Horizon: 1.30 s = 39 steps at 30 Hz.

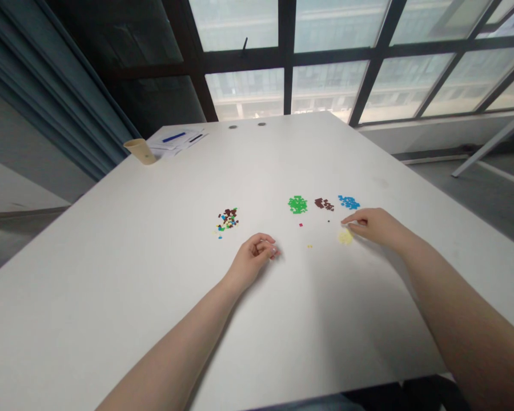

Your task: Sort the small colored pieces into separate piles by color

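On the table (pixel 111 297), a mixed heap of tiny pieces (pixel 228 221) lies left of three small piles (pixel 324 204) in a row, a fourth pile (pixel 345 237) sits just beside the right hand (pixel 379 225), the left hand (pixel 255 261) lies nearer the heap, and a cup (pixel 140 151) and papers (pixel 177 140) sit at the far corner, before the window (pixel 325 63).

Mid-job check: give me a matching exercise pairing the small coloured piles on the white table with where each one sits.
Piles:
1 green pieces
2 brown pieces
3 blue pieces
4 pale yellow pieces

Places:
A between two other piles
B right end of the row of three
C beside the right hand
D left end of the row of three

Pairs: 1-D, 2-A, 3-B, 4-C
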{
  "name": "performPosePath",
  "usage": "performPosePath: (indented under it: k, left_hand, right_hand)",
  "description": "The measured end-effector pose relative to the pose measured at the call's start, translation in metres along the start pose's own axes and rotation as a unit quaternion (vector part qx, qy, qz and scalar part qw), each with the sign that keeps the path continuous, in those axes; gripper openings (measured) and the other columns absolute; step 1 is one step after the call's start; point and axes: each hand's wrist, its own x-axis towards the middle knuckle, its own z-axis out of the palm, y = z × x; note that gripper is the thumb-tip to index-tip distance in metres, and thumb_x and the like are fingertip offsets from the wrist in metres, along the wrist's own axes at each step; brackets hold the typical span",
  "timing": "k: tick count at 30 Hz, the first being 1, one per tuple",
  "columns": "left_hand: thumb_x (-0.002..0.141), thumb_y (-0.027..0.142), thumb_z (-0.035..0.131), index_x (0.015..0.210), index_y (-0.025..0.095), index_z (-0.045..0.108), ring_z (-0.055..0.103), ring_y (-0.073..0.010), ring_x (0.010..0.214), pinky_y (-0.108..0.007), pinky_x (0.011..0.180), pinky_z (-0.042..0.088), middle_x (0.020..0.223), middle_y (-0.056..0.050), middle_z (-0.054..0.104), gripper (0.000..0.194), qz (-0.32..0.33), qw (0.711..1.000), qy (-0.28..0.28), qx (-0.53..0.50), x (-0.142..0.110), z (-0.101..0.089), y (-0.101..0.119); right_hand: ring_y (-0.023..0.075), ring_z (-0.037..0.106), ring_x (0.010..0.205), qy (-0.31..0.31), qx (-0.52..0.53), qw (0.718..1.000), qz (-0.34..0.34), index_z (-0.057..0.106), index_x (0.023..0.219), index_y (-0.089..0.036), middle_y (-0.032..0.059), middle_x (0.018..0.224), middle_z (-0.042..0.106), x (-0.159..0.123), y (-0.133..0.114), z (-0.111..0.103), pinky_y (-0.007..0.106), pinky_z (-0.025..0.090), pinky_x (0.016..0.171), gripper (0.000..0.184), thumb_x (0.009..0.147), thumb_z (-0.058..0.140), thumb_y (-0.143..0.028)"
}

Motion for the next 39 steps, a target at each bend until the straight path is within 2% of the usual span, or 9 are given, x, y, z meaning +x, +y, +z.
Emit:
performPosePath:
  k: [2,4,7,9,11,16,30,36,39]
  left_hand:
    - [0.075,0.030,0.055,0.080,0.016,0.052,0.054,-0.0111,0.060,-0.024,0.061,0.040,0.066,-0.001,0.061,0.015,0.023,0.997,0.043,0.056,0.003,-0.009,0.006]
    - [0.076,0.032,0.051,0.078,0.017,0.053,0.054,-0.0123,0.062,-0.025,0.062,0.041,0.067,-0.002,0.060,0.015,0.057,0.978,0.133,0.151,0.006,-0.028,0.014]
    - [0.078,0.032,0.044,0.084,0.017,0.057,0.055,-0.0160,0.072,-0.028,0.070,0.041,0.080,-0.005,0.062,0.020,0.077,0.887,0.271,0.366,0.006,-0.065,0.025]
    - [0.078,0.030,0.042,0.085,0.017,0.060,0.055,-0.0188,0.078,-0.031,0.075,0.040,0.087,-0.007,0.061,0.023,0.039,0.814,0.282,0.507,0.003,-0.085,0.029]
    - [0.076,0.031,0.044,0.084,0.018,0.061,0.055,-0.0210,0.081,-0.032,0.074,0.040,0.089,-0.008,0.060,0.023,-0.023,0.768,0.255,0.587,-0.001,-0.095,0.030]
    - [0.073,0.028,0.048,0.089,0.021,0.061,0.057,-0.0241,0.084,-0.032,0.069,0.042,0.093,-0.008,0.061,0.022,-0.088,0.735,0.205,0.640,-0.005,-0.089,0.026]
    - [0.077,0.021,0.039,0.083,0.021,0.059,0.058,-0.0221,0.079,-0.029,0.065,0.041,0.088,-0.008,0.063,0.021,-0.059,0.720,0.203,0.661,-0.002,-0.085,0.023]
    - [0.074,0.018,0.040,0.082,0.018,0.056,0.057,-0.0219,0.077,-0.031,0.068,0.042,0.082,-0.009,0.062,0.018,-0.042,0.747,0.207,0.630,0.000,-0.086,0.021]
    - [0.072,0.017,0.043,0.079,0.018,0.052,0.056,-0.0185,0.073,-0.030,0.068,0.043,0.079,-0.006,0.059,0.012,0.011,0.802,0.219,0.555,0.001,-0.081,0.024]
  right_hand:
    - [0.0112,0.043,0.049,0.014,-0.010,0.999,-0.032,0.067,0.079,-0.021,-0.0010,0.055,0.052,0.000,-0.004,0.000,0.023,0.031,0.050,0.020,0.071,0.052,-0.031]
    - [0.0117,0.044,0.051,0.013,-0.008,0.998,-0.064,0.064,0.074,-0.021,-0.0011,0.056,0.050,-0.001,-0.013,0.001,0.023,0.031,0.052,0.017,0.073,0.052,-0.033]
    - [0.0126,0.045,0.054,0.007,0.012,0.994,-0.104,0.061,0.072,-0.020,0.0000,0.059,0.052,-0.005,-0.033,0.006,0.023,0.032,0.053,0.020,0.078,0.048,-0.035]
    - [0.0131,0.047,0.057,0.001,0.030,0.991,-0.132,0.059,0.070,-0.020,0.0013,0.061,0.054,-0.010,-0.049,0.011,0.024,0.033,0.056,0.024,0.081,0.045,-0.036]
    - [0.0137,0.049,0.060,-0.008,0.045,0.985,-0.165,0.058,0.069,-0.019,0.0024,0.064,0.055,-0.016,-0.062,0.016,0.024,0.034,0.058,0.027,0.083,0.043,-0.036]
    - [0.0140,0.050,0.065,-0.024,0.071,0.976,-0.205,0.056,0.068,-0.019,0.0027,0.065,0.056,-0.024,-0.077,0.025,0.025,0.036,0.063,0.026,0.084,0.042,-0.034]
    - [0.0133,0.049,0.064,-0.015,0.063,0.976,-0.210,0.054,0.067,-0.019,0.0019,0.065,0.056,-0.020,-0.073,0.027,0.024,0.035,0.061,0.024,0.084,0.043,-0.032]
    - [0.0134,0.048,0.064,-0.024,0.059,0.977,-0.205,0.055,0.068,-0.018,0.0019,0.065,0.054,-0.020,-0.074,0.026,0.025,0.035,0.061,0.025,0.084,0.042,-0.032]
    - [0.0133,0.048,0.063,-0.026,0.058,0.977,-0.202,0.055,0.067,-0.018,0.0015,0.063,0.053,-0.020,-0.073,0.027,0.025,0.035,0.060,0.025,0.084,0.042,-0.032]
